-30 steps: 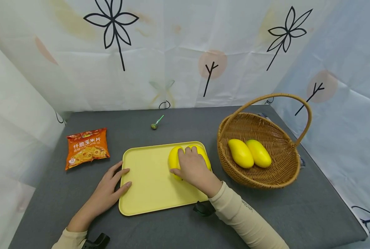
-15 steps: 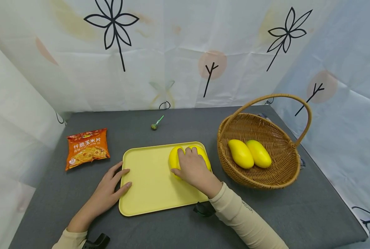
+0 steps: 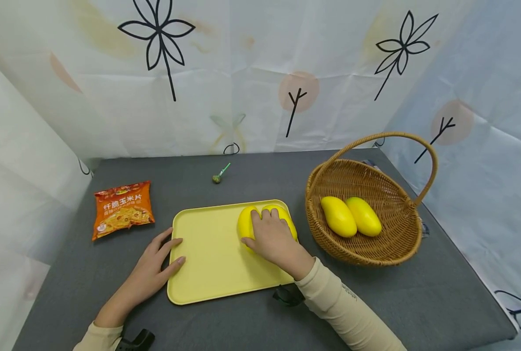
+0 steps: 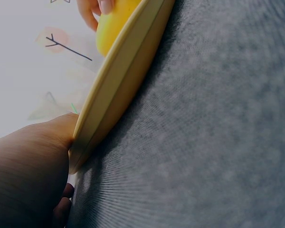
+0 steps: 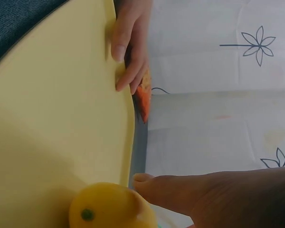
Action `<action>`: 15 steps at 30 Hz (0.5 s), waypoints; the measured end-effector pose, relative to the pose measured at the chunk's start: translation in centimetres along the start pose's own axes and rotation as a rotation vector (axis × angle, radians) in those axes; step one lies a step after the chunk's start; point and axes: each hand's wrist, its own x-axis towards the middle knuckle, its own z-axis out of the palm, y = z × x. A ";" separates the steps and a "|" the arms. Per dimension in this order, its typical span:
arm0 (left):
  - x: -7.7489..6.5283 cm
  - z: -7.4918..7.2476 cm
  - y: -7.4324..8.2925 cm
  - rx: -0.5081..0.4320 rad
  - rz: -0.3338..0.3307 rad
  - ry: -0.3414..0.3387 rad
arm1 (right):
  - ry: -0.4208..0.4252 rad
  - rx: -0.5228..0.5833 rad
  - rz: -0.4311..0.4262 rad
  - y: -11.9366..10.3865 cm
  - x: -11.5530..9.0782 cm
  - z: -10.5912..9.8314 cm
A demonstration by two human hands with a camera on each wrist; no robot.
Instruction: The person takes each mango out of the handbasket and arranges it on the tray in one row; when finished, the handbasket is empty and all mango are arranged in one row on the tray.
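Observation:
A yellow rectangular tray point(image 3: 212, 253) lies on the table's near half. My left hand point(image 3: 150, 268) rests at its left rim, fingers spread and fingertips just over the edge. At the tray's right end are two yellow mangoes, a left mango point(image 3: 243, 223) and a right mango point(image 3: 292, 226). Over them is my right hand point(image 3: 273, 239), thumb and index finger about the left mango, other fingertips on the right one; the palm hides much of both. In the right wrist view the thumb point(image 5: 166, 190) lies against a mango point(image 5: 109, 209) with a green stem spot.
Right of the tray stands a wicker basket point(image 3: 392, 243) with a tall handle, holding two more mangoes point(image 3: 339, 217). An orange snack bag point(image 3: 123, 208) lies at the left. Behind the tray is a lollipop point(image 3: 218, 178) with a green stick. White patterned cloth point(image 3: 242, 73) surrounds the table.

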 end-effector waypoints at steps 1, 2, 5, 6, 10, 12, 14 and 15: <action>0.0 0.0 0.0 0.001 -0.001 -0.002 | -0.002 0.006 0.002 0.0 -0.1 -0.1; 0.0 0.0 0.0 0.000 -0.002 -0.002 | -0.003 0.008 0.004 0.1 -0.3 -0.4; 0.1 0.0 0.0 0.000 -0.004 -0.005 | -0.010 0.003 0.014 0.5 -1.2 -1.3; 0.1 0.0 0.0 0.001 -0.003 -0.005 | -0.008 0.003 0.017 0.7 -1.6 -1.7; 0.2 0.0 0.1 0.004 0.002 0.000 | 0.038 -0.002 -0.013 2.1 -3.6 -3.8; 0.1 -0.1 0.1 0.004 0.004 0.003 | 0.066 0.008 -0.030 3.0 -4.7 -5.2; 0.0 -0.1 0.2 0.003 0.002 0.002 | 0.085 0.031 -0.040 4.0 -5.7 -6.7; 0.0 -0.1 0.2 0.004 0.002 0.003 | 0.087 0.048 -0.036 4.6 -6.2 -7.4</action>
